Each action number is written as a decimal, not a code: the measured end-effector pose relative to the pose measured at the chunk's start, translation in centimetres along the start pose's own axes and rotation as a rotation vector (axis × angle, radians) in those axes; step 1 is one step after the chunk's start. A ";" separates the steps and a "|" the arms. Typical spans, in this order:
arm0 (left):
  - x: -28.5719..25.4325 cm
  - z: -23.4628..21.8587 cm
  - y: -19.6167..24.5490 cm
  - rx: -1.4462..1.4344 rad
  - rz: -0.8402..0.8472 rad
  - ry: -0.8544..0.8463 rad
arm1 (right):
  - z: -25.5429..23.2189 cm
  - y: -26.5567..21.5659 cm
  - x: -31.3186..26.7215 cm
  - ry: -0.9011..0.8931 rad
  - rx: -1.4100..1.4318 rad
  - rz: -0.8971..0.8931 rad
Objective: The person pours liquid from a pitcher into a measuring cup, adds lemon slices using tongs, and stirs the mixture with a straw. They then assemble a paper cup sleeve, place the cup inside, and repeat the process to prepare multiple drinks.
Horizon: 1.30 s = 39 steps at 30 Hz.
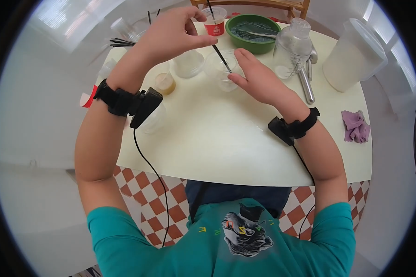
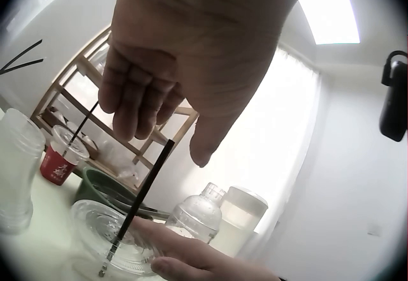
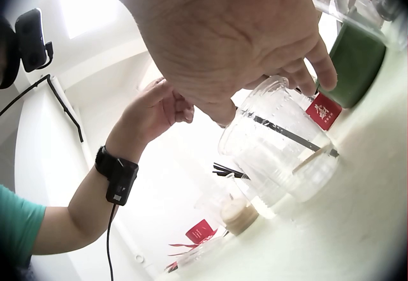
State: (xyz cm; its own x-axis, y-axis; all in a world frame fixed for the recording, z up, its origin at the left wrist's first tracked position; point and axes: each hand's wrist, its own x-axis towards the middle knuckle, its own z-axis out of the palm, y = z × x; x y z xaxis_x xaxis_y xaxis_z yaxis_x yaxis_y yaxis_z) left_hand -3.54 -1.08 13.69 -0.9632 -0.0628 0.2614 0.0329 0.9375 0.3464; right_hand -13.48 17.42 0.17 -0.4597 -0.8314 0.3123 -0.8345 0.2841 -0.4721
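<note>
A clear plastic cup stands on the table with a black straw leaning inside it. My right hand holds the cup at its right side, thumb near the rim and fingers along the far wall, as the right wrist view shows. Above the cup is my left hand, its fingers loosely bent. In the left wrist view the straw's top stands in the gap between thumb and fingers, apart from both.
Behind are a red cup with a straw and a green bowl holding utensils. To the right stand a clear shaker, a metal rod, a pitcher and a purple cloth. A small jar sits left.
</note>
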 end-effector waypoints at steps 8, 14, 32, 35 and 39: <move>-7.9 -5.6 -12.0 0.210 -0.395 0.015 | 0.0 -0.1 0.0 0.014 0.013 -0.005; -16.3 -5.6 -19.2 0.323 -0.661 -0.184 | -0.5 -0.5 0.1 -0.034 0.034 0.051; -18.6 -5.8 -18.2 0.508 -0.551 0.147 | 0.3 -0.1 -0.2 0.056 -0.037 -0.025; -17.9 -7.6 -17.9 0.552 -0.458 0.382 | 0.5 0.2 -0.3 0.077 -0.027 -0.052; -16.3 -10.3 -14.0 0.431 -0.385 0.695 | 0.4 -0.1 -0.3 0.133 -0.031 -0.084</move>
State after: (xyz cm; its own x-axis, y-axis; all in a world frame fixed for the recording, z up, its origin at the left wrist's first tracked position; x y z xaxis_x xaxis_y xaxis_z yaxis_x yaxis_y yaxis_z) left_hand 14.45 -16.69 13.88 -0.5039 -0.4605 0.7308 -0.4960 0.8469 0.1917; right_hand -13.15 17.50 -0.25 -0.4224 -0.7828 0.4569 -0.8798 0.2328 -0.4145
